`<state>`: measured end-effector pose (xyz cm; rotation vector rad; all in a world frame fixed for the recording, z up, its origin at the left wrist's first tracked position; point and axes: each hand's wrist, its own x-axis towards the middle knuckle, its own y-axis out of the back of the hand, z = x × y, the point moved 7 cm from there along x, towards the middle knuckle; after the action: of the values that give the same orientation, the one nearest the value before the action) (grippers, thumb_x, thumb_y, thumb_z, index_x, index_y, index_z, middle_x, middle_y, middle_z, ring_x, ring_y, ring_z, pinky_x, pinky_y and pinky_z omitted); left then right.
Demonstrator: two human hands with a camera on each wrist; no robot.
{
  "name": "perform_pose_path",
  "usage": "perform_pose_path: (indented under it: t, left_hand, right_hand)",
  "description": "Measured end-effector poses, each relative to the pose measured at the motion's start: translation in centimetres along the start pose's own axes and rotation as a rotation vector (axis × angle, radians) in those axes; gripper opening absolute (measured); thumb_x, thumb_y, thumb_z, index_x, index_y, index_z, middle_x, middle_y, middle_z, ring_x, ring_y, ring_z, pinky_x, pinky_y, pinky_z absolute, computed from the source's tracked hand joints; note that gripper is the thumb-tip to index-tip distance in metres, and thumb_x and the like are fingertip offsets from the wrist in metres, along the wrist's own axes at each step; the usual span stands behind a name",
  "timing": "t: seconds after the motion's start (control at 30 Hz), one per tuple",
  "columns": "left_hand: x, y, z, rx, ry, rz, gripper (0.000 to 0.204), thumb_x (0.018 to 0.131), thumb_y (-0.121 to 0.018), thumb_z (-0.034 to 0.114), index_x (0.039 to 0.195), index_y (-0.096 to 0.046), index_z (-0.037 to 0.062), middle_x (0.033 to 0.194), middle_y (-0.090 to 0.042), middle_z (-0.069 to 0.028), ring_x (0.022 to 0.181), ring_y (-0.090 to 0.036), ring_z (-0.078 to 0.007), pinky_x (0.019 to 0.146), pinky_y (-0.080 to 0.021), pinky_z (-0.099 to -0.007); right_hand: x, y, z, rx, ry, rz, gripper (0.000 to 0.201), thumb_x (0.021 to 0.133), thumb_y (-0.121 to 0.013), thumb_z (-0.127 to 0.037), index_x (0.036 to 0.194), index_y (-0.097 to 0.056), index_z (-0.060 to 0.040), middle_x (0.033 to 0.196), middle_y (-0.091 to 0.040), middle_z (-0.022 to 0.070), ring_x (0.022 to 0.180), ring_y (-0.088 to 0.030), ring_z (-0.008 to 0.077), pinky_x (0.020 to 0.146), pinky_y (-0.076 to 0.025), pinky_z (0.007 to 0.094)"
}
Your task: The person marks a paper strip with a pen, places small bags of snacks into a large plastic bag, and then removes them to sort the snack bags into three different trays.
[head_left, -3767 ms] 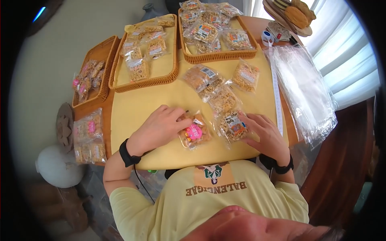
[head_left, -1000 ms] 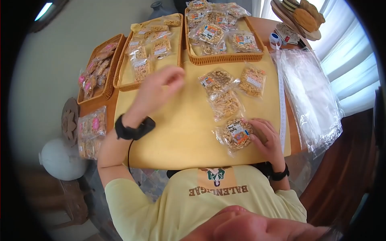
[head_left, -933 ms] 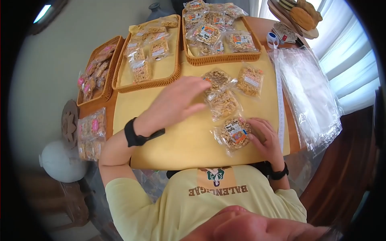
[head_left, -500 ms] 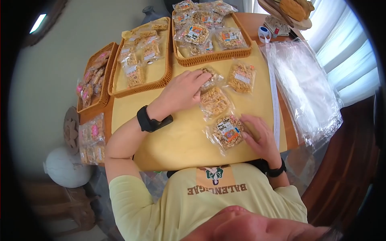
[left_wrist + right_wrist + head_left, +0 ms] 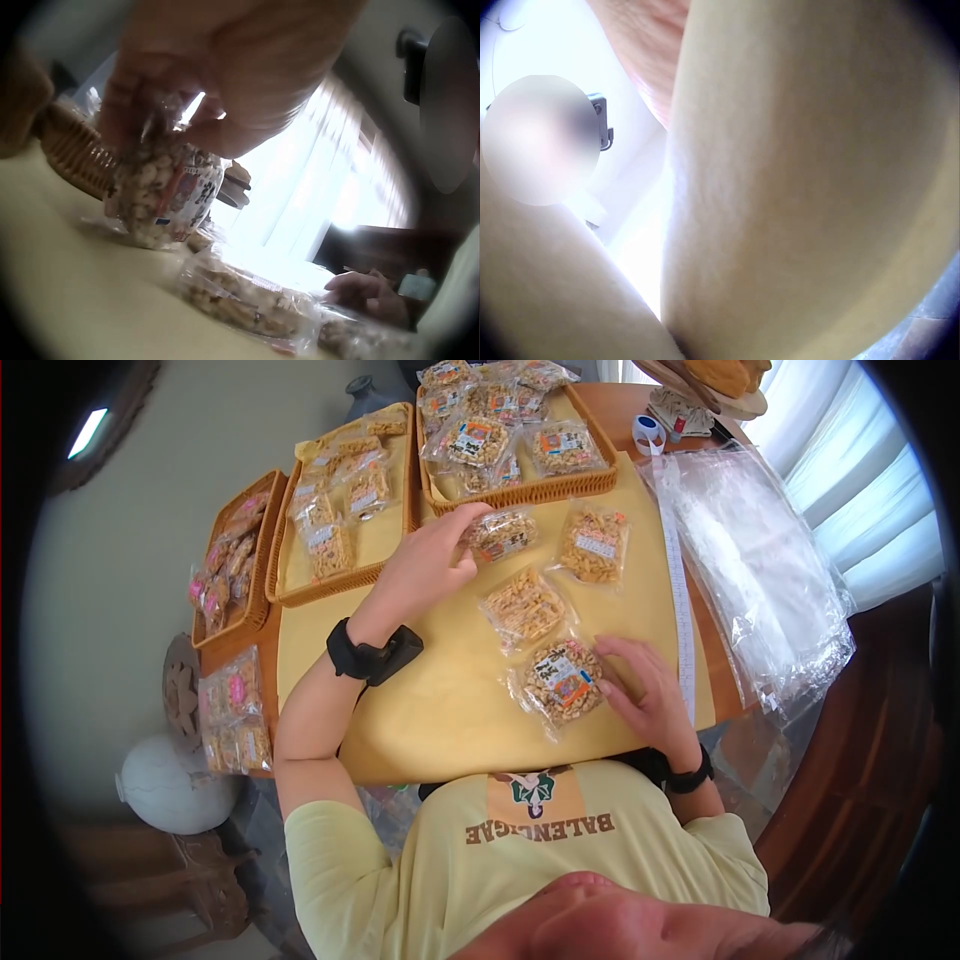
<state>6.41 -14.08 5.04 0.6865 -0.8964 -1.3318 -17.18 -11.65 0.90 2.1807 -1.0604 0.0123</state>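
Note:
In the head view my left hand point(image 5: 425, 570) pinches the near-left end of a clear snack packet point(image 5: 503, 534), which is tilted up in front of the right basket. The left wrist view shows thumb and fingers point(image 5: 232, 67) gripping the top of this packet point(image 5: 165, 195), its lower edge at the cloth. Nearer to me lie a plain packet point(image 5: 525, 608) and a labelled nut packet point(image 5: 562, 678). My right hand point(image 5: 650, 695) rests beside the labelled one, fingertips at its right edge, fingers loosely bent. Another packet point(image 5: 594, 546) with a white label lies farther right.
Wicker baskets with packets stand at the far left point(image 5: 258, 622), centre left point(image 5: 392, 563) and centre back point(image 5: 560, 486). Two packets point(image 5: 235, 690) lie at the left table edge. A tape measure point(image 5: 683, 610), clear bags point(image 5: 755, 560) and a tape roll point(image 5: 648, 435) lie right.
The pink-labelled and barcode packets are gone from the cloth; the far-left basket holds more packets. My left hand moved to the upper labelled packet, gripped it and tilted it away from the plain one.

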Motion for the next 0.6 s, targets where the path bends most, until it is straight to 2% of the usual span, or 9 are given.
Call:
perform_pose_path:
  t: [0.07, 0.13, 0.2, 0.27, 0.3, 0.37, 0.4, 0.53, 0.6]
  left_hand:
    - [0.3, -0.8, 0.2, 0.085, -0.156, 0.036, 0.045, 0.071, -0.052, 0.004, 0.115, -0.043, 0.0072, 0.104, -0.055, -0.0132, 0.093, -0.054, -0.0279, 0.077, -0.043, -0.0333]
    - [0.5, -1.1, 0.4, 0.083, -0.143, 0.037, 0.041, 0.072, -0.055, 0.008, 0.112, -0.046, 0.0058, 0.101, -0.056, -0.0136, 0.092, -0.054, -0.0288, 0.075, -0.043, -0.0331]
    - [0.8, -1.1, 0.9, 0.077, -0.131, 0.032, 0.038, 0.073, -0.058, 0.011, 0.109, -0.049, 0.0044, 0.099, -0.057, -0.0140, 0.090, -0.054, -0.0298, 0.074, -0.043, -0.0329]
    - [1.2, -0.6, 0.7, 0.047, -0.019, -0.007, 0.033, 0.073, -0.062, 0.018, 0.101, -0.053, 0.0025, 0.089, -0.060, -0.0101, 0.081, -0.057, -0.0223, 0.071, -0.043, -0.0289]
    - [1.5, -0.3, 0.7, 0.046, -0.025, -0.009, 0.033, 0.073, -0.062, 0.018, 0.101, -0.053, 0.0025, 0.089, -0.060, -0.0101, 0.081, -0.057, -0.0223, 0.071, -0.043, -0.0289]
    - [2.0, 0.0, -0.5, -0.241, 0.158, -0.065, 0.030, 0.074, -0.063, 0.020, 0.096, -0.056, 0.0012, 0.081, -0.059, -0.0034, 0.072, -0.053, -0.0101, 0.067, -0.041, -0.0232]
    - [2.3, 0.5, -0.4, -0.289, 0.216, -0.081, 0.031, 0.072, -0.066, 0.027, 0.087, -0.057, 0.0005, 0.070, -0.056, -0.0021, 0.067, -0.047, -0.0037, 0.060, -0.038, -0.0209]
    - [2.4, 1.0, 2.3, -0.489, 0.152, -0.028, 0.030, 0.072, -0.066, 0.027, 0.086, -0.058, 0.0017, 0.069, -0.056, 0.0003, 0.065, -0.047, -0.0036, 0.060, -0.038, -0.0209]
    - [1.3, -0.6, 4.6, -0.746, 0.084, -0.315, 0.031, 0.072, -0.066, 0.029, 0.086, -0.058, 0.0015, 0.070, -0.055, -0.0016, 0.064, -0.048, -0.0075, 0.061, -0.040, -0.0218]
  right_hand:
    - [-0.1, 0.0, 0.0, -0.003, 0.002, -0.002, 0.036, 0.071, -0.058, -0.004, 0.106, -0.049, -0.0021, 0.106, -0.054, 0.0122, 0.100, -0.049, 0.0293, 0.086, -0.038, 0.0346]
    - [-0.1, 0.0, 0.2, -0.009, 0.000, 0.003, 0.036, 0.071, -0.058, -0.005, 0.106, -0.049, -0.0026, 0.107, -0.054, 0.0120, 0.101, -0.049, 0.0292, 0.086, -0.038, 0.0348]
    - [-0.1, 0.0, 0.0, -0.011, 0.061, 0.040, 0.041, 0.069, -0.061, -0.006, 0.108, -0.049, -0.0042, 0.099, -0.055, 0.0112, 0.094, -0.050, 0.0293, 0.082, -0.038, 0.0350]
    - [-0.2, -0.1, 0.1, -0.011, 0.054, 0.038, 0.042, 0.069, -0.061, -0.006, 0.109, -0.049, -0.0043, 0.099, -0.056, 0.0107, 0.095, -0.050, 0.0290, 0.083, -0.038, 0.0351]
    - [-0.2, -0.1, 0.2, -0.004, 0.051, 0.028, 0.042, 0.069, -0.061, -0.007, 0.109, -0.048, -0.0044, 0.100, -0.056, 0.0103, 0.095, -0.050, 0.0287, 0.083, -0.038, 0.0353]
    - [-0.2, 0.0, 0.1, -0.008, 0.057, 0.034, 0.043, 0.069, -0.062, -0.006, 0.110, -0.048, -0.0045, 0.099, -0.056, 0.0101, 0.095, -0.050, 0.0285, 0.083, -0.038, 0.0354]
    - [-0.2, 0.0, 0.1, -0.010, 0.065, 0.033, 0.044, 0.069, -0.062, -0.006, 0.110, -0.048, -0.0045, 0.099, -0.056, 0.0099, 0.095, -0.050, 0.0282, 0.084, -0.038, 0.0355]
    - [-0.3, -0.2, 0.5, 0.048, -0.019, 0.001, 0.035, 0.072, -0.057, -0.003, 0.106, -0.049, -0.0038, 0.110, -0.052, 0.0113, 0.103, -0.047, 0.0296, 0.088, -0.036, 0.0359]
    - [-0.5, 0.4, 0.7, 0.062, 0.011, 0.103, 0.040, 0.072, -0.059, -0.002, 0.111, -0.048, -0.0041, 0.096, -0.057, 0.0094, 0.094, -0.051, 0.0272, 0.084, -0.038, 0.0344]
